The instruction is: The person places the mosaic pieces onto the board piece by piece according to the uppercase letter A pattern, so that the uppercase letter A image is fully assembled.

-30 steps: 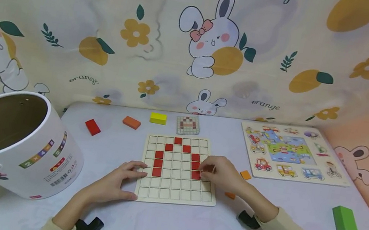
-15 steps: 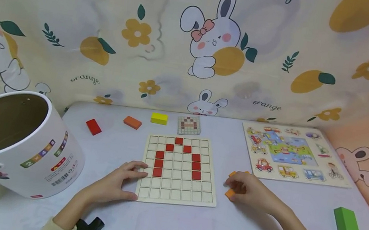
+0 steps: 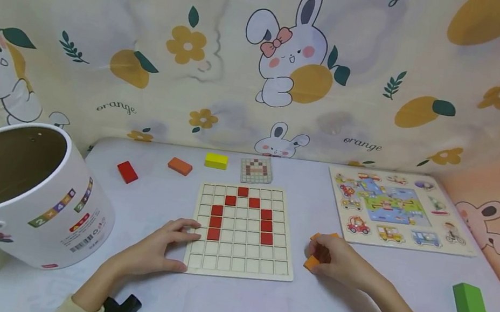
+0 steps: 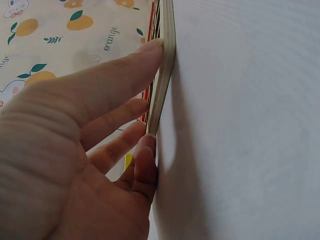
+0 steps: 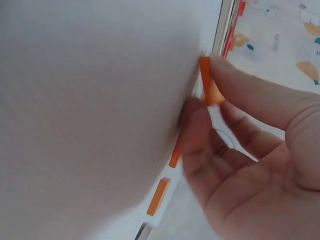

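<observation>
A wooden grid board (image 3: 233, 259) lies on the table with several red square tiles (image 3: 215, 221) in its cells. Along its left edge rests my left hand (image 3: 156, 250), fingertips touching the side and thumb near the lower left corner. In the left wrist view the left thumb (image 4: 115, 80) lies against the board's edge. My right hand (image 3: 346, 261), right of the board, pinches an orange square tile (image 5: 205, 75) between thumb and finger. Two more orange tiles (image 5: 159, 196) lie beside that hand, one partly hidden by its fingers.
A small pattern card (image 3: 256, 170) lies behind the board. Yellow (image 3: 216, 161), orange (image 3: 179, 166) and red (image 3: 127, 172) blocks lie back left, near a white bucket (image 3: 86, 228). A picture puzzle (image 3: 449, 247) and green block (image 3: 470, 304) are at right.
My right hand has moved right from the board to the orange tiles, and now pinches one. The red tile that was under its fingers shows in full. My left hand stays put.
</observation>
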`<action>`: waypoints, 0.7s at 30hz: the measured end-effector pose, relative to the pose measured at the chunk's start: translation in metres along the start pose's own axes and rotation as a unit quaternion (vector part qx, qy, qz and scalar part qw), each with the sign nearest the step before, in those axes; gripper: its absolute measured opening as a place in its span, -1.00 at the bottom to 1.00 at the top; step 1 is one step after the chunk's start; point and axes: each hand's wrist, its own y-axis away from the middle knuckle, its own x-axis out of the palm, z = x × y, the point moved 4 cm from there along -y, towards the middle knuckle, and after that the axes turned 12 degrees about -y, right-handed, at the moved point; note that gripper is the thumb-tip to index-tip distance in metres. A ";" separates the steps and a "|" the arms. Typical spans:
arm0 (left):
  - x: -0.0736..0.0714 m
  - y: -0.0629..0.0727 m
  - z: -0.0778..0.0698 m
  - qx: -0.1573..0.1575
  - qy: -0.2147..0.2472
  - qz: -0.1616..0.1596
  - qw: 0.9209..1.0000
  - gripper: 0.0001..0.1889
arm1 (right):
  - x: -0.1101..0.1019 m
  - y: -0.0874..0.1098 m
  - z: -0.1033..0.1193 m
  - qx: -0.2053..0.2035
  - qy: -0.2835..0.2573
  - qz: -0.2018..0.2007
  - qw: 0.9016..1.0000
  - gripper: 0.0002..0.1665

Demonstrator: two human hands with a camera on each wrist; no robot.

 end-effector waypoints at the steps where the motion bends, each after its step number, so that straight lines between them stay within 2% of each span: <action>1: 0.000 0.000 0.000 -0.001 0.001 0.000 1.000 -0.32 | 0.000 -0.002 0.000 -0.003 -0.004 0.002 1.000 -0.70; 5: -0.001 0.000 0.000 -0.005 0.002 0.000 1.000 -0.31 | 0.002 -0.019 0.005 -0.023 -0.023 0.005 0.999 -0.78; 10: -0.001 0.001 0.001 -0.012 0.005 0.001 1.000 -0.31 | 0.011 -0.060 0.022 -0.057 -0.031 0.002 0.998 -0.82; 16: 0.000 0.000 0.001 -0.012 0.014 0.005 1.000 -0.31 | 0.041 -0.115 0.049 -0.074 -0.014 0.041 0.996 -0.86; 21: 0.000 -0.001 0.002 -0.006 0.011 0.004 1.000 -0.32 | 0.062 -0.147 0.067 -0.077 0.009 0.065 0.995 -0.88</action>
